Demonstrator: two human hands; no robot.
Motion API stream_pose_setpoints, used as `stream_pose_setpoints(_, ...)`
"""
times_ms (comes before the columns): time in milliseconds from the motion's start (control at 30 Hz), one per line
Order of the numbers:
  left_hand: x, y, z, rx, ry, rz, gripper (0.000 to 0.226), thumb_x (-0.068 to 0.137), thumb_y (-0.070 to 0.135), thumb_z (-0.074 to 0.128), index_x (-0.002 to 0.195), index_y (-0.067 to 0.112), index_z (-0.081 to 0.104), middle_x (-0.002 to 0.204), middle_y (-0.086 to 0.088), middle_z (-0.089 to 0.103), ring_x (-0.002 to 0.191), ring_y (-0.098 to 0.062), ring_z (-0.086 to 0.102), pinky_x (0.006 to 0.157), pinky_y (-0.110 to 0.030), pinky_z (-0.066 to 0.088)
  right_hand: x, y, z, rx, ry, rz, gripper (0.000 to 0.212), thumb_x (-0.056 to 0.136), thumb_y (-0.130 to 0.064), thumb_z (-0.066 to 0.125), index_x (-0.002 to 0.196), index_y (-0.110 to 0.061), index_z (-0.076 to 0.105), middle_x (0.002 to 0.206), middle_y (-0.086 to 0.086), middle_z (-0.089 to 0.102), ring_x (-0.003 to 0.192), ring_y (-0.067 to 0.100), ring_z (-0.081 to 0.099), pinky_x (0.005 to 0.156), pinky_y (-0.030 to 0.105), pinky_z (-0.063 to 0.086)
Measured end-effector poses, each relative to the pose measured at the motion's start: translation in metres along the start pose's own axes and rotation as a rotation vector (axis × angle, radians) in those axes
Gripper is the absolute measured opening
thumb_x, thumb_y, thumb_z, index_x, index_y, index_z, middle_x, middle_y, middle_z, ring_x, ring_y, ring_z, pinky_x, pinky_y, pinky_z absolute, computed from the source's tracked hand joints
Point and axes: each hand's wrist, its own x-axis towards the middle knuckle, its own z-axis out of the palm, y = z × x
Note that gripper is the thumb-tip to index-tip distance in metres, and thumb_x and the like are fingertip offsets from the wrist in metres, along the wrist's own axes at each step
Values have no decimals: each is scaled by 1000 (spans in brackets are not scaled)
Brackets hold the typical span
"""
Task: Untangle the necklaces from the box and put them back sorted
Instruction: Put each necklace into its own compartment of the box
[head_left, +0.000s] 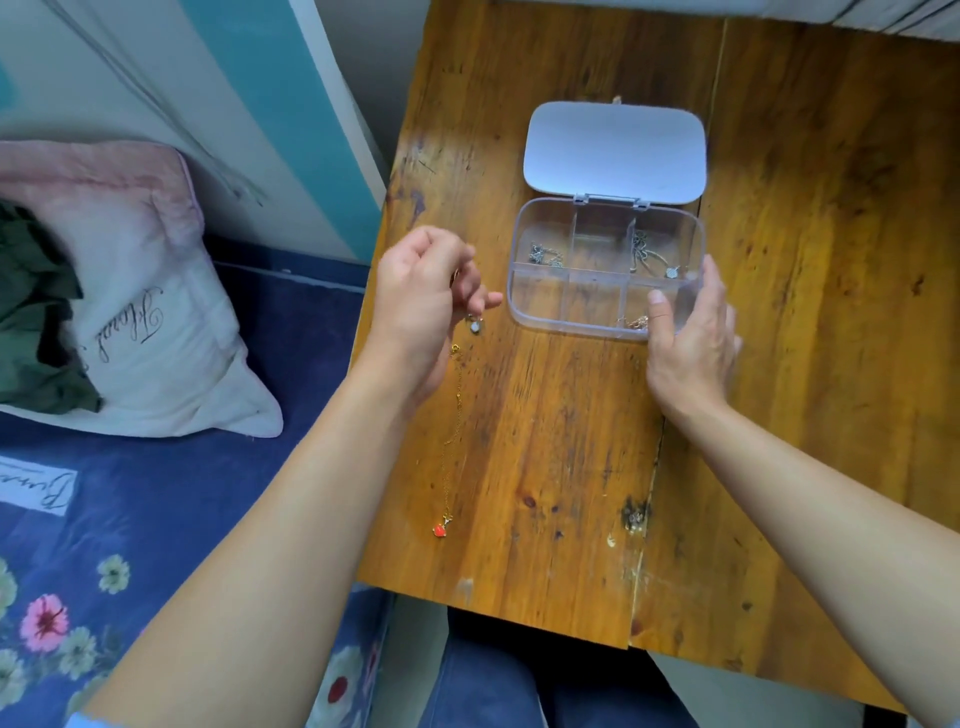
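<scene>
Pinching a thin necklace (475, 326), pale pendant dangling, in my left hand (415, 306), I grip the open clear box (605, 270) by its near right corner with my right hand (691, 353). On the worktop (545, 467) the gold necklace (451, 441) runs lengthwise toward me, red pendant nearest.

- Surface (805, 312): varnished wood, glossy, scratched and dark-stained.
- Box (597, 236): clear plastic, smooth and glossy.
- Lid (615, 150): opaque pale plastic, matt.
- Gold chain (452, 436): fine gold-toned metal; its pendant (440, 530) is red and glossy.
- Silver chains (545, 255): silvery metal, shiny.
- Necklace (474, 326) in the left grip (421, 306): thin metal, with a pale shiny charm, perhaps stone.
- Pillow (156, 322): matt cloth, creased.
- Bed (156, 519): printed matt cloth.
</scene>
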Motion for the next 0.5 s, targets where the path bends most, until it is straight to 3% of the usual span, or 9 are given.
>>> stream_pose_setpoints(67,8,16,18,-118,-13,-37,21,90,6,45,71,13,44,53,1,34,46,-15,34,55,-32,50,0,0,0,3,2,-3,62,97,-46,40,151,-19,23,148,4,43,137,26,34,109,53,24)
stream_pose_setpoints(167,16,40,42,-221,-47,-56,24,89,6,46,66,14,42,52,1,30,43,-12,27,46,-27,38,0,1,0,2,0,-10,62,97,-47,39,151,-20,23,148,4,43,136,26,35,108,51,25)
stream_pose_setpoints(500,21,75,89,-247,-157,3,32,91,9,45,60,14,40,49,3,32,41,-9,25,41,-23,30,2,3,-3,-7,-27,-14,61,98,-44,41,151,-21,22,151,4,40,138,24,33,108,49,24)
